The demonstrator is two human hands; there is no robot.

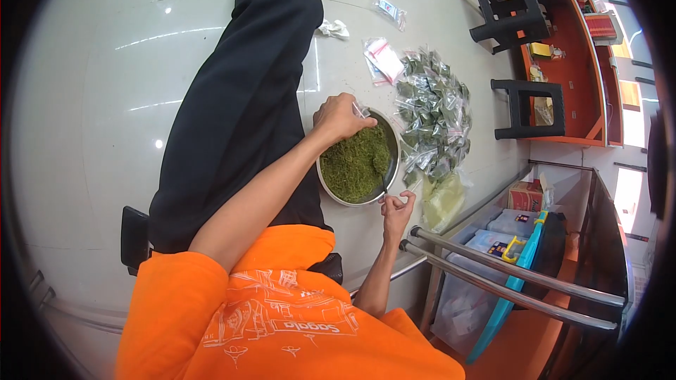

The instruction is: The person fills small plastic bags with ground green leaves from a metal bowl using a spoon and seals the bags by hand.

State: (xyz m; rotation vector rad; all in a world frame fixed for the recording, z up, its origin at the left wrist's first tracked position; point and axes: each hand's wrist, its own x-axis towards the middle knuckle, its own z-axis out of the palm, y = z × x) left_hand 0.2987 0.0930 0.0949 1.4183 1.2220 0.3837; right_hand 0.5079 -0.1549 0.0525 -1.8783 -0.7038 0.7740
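Right grip (397, 212): pinched on spoon (384, 184); long axis runs forward from that grip into green flakes (348, 172) in pan (393, 142). Left grip (339, 118): ahead-left, farther from spoon, grasping clear bag (360, 110) by far rim.

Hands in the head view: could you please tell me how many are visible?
2: the left hand over the far edge of the bowl, the right hand by its near edge, holding a dark handle. I see no others.

Glossy pale tiled floor (105, 169), reflected light streaks (169, 33), black stools (524, 30), orange shelving (581, 91), metal rails (521, 267)
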